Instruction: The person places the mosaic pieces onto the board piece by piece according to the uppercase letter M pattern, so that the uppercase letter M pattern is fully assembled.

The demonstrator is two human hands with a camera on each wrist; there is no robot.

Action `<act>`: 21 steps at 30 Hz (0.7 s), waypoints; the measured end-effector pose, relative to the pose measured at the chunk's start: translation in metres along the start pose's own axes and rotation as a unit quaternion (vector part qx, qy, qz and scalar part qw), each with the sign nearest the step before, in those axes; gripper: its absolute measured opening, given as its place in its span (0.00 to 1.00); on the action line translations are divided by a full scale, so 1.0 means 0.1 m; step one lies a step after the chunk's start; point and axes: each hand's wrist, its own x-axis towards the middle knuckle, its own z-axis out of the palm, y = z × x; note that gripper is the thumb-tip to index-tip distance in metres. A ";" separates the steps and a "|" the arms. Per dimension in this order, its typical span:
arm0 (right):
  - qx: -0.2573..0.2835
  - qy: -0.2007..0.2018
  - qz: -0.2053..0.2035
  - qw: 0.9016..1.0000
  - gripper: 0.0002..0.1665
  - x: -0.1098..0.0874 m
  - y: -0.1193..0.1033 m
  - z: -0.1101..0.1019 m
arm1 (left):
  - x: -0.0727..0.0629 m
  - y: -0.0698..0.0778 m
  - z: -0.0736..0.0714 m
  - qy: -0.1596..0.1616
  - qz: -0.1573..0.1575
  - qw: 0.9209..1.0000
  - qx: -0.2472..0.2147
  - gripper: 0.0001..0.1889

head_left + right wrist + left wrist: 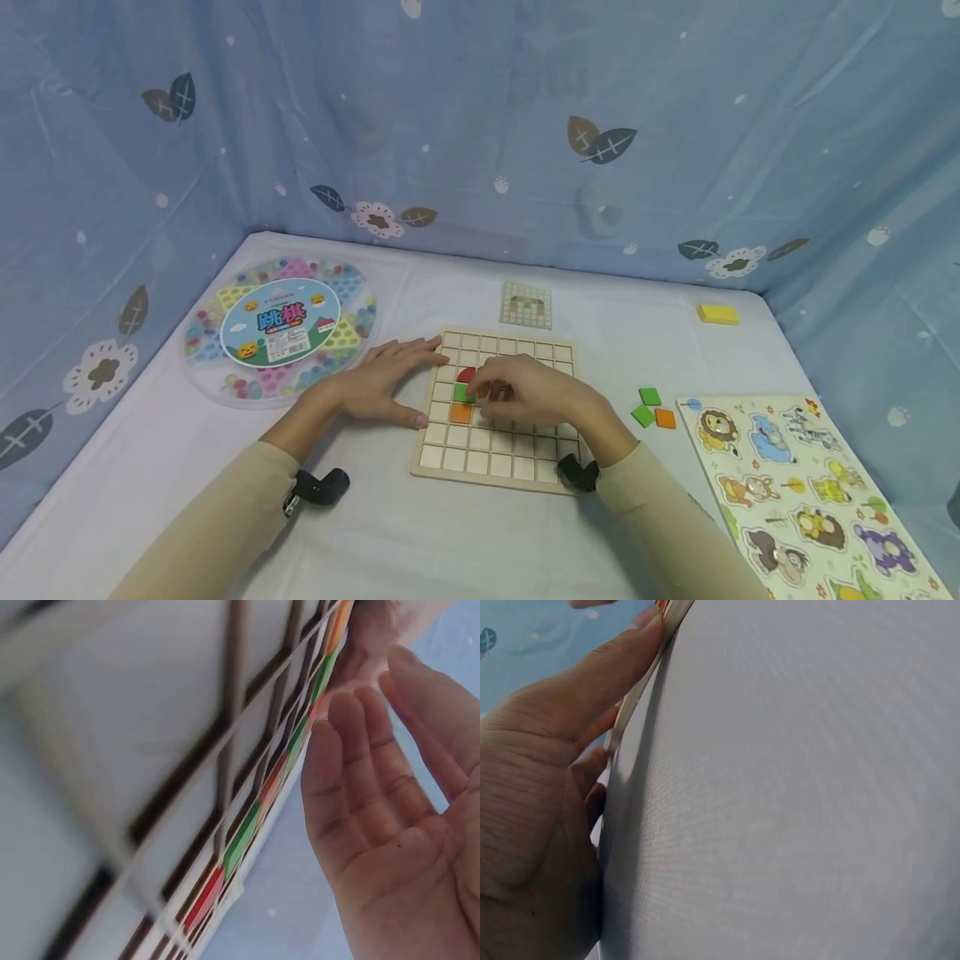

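A wooden grid board point(442, 458) lies on the white table. Red point(467, 375), green point(464, 392) and orange point(461, 412) tiles sit in a column of its cells. My left hand point(382, 383) rests at the board's left edge, straight thumb and fingertips touching the rim. Over the board's middle, my right hand point(528, 390) is lowered with its index fingertip right at the green tile. In the right wrist view its fingers point(371, 757) are loosely bent, nothing visible between them. That view also shows a row of tiles point(241, 840) that the right hand hides from the head camera.
Behind the board lies a small pattern card point(527, 305). Loose green point(643, 415) and orange point(664, 418) tiles are right of the board, beside an animal puzzle point(780, 483). A round marble game point(281, 329) lies at left, a yellow block point(717, 314) at back right.
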 end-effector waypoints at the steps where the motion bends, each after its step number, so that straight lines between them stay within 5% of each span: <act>1: 0.005 0.005 0.001 1.000 0.14 -0.03 0.02 -0.01 | 0.01 0.00 0.00 -0.001 -0.001 1.000 0.001 0.49; 21: 0.000 0.058 0.055 0.997 0.14 -0.73 0.29 -0.30 | 0.01 0.01 0.01 -0.006 -0.017 1.000 0.004 0.49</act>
